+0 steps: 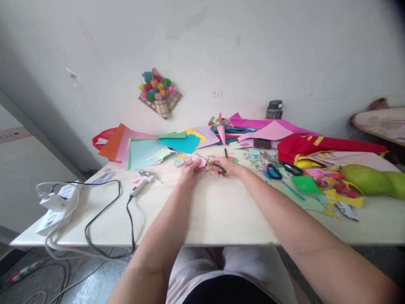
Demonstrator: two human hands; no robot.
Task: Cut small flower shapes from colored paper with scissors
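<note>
Between the fingers of my left hand is a small piece of pink paper. My right hand is wrapped round a pair of scissors with dark handles; their blades point left at the pink paper. Whether the blades touch the paper, I cannot tell. Small round paper pieces in several colours lie just left of my left hand. A black pen or marker stands out behind my right hand. Tiny paper scraps are scattered to the right.
A glue gun lies left, its black cord running over the table edge near a power strip. Coloured paper sheets spread along the back. Dark-handled scissors, red cloth and a green rounded object lie right.
</note>
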